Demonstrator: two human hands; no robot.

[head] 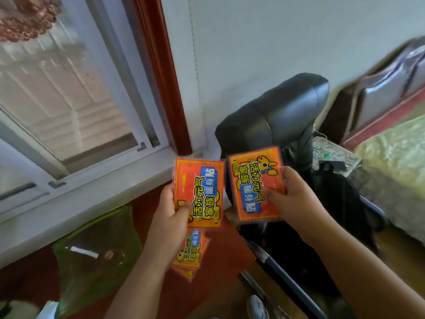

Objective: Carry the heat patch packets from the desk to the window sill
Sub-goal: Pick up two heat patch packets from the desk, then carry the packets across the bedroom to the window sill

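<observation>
At far left I see a glossy translucent green plastic bag lying crumpled on the red-brown desk, below the pale window sill. My left hand pinches a flat orange heat patch packet, thumb on its printed face; more packets lie on the desk beneath, partly hidden by my wrist. My right hand pinches a second packet before a black leather chair. A blurred bed is cut off at right.
</observation>
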